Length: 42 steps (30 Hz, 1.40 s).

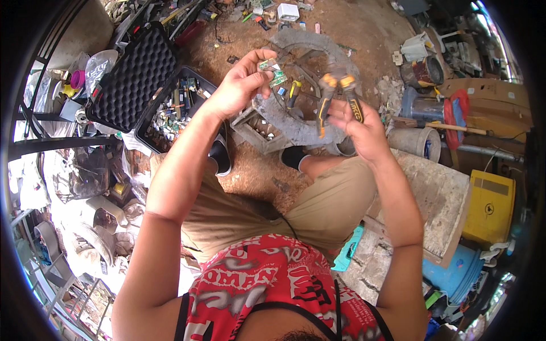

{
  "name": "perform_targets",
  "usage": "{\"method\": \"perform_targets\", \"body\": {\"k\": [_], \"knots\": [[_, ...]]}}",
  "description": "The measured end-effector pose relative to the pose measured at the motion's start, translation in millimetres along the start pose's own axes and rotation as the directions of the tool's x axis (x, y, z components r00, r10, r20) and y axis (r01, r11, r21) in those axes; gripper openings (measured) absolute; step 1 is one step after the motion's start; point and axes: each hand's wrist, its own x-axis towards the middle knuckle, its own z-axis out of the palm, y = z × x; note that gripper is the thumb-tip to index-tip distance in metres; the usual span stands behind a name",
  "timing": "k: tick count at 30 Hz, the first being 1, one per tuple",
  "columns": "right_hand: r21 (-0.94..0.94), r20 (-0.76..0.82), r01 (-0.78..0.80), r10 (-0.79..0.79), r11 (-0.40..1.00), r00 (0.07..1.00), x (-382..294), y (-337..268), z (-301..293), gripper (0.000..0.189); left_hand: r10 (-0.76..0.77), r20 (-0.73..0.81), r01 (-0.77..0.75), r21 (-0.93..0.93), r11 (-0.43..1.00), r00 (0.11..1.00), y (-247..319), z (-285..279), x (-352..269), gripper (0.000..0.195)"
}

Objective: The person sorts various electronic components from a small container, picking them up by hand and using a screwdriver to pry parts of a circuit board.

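My left hand [245, 81] pinches a small green circuit board piece [278, 78] between thumb and fingers, in the upper middle of the view. To its right, my right hand [358, 123] holds pliers or cutters with black and yellow handles [354, 106]; their head points away from me and is blurred. The tool and the board are apart. Between and below them a yellow and black screwdriver [294, 93] rests by a grey ring-shaped piece [281, 121]. An open black case with foam in its lid [134, 81] holds many circuit board pieces [181, 102] at the left.
A wooden frame [266, 145] lies on the ground before my feet. At the right are a wooden board [431, 200], a white bucket [416, 143], a yellow panel [488, 206] and a blue drum [454, 273]. A white box [288, 12] and scattered scrap lie at the top.
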Motion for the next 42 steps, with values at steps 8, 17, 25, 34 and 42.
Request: {"method": "perform_targets", "body": {"k": [8,17,25,34,42], "knots": [[0.715,0.120,0.084,-0.241,0.694,0.963,-18.6,14.2,32.9,0.023,0.020,0.064,-0.001,-0.285,0.959,0.998,6.5,9.9,-3.1,0.046],[-0.933,0.080,0.285,-0.647,0.219,0.758,-13.3,-3.8,32.9,0.046,0.138,-0.153,-0.145,-0.030,0.989,0.978,-2.8,22.1,1.8,0.042],[-0.984,0.114,0.176,-0.666,0.026,0.737,-1.6,-11.3,47.3,0.044,0.316,-0.350,-0.297,0.108,0.949,0.882,-22.2,44.0,4.1,0.044],[-0.991,0.134,0.105,-0.719,-0.086,0.682,10.2,-9.7,46.5,0.025,0.339,-0.339,-0.299,0.166,0.940,0.878,-19.9,51.0,0.1,0.050],[-0.974,0.217,0.104,-0.701,-0.201,0.680,16.4,-24.8,36.5,0.022,0.367,-0.423,-0.129,0.493,0.860,0.828,-17.8,56.9,-3.7,0.044]]}}
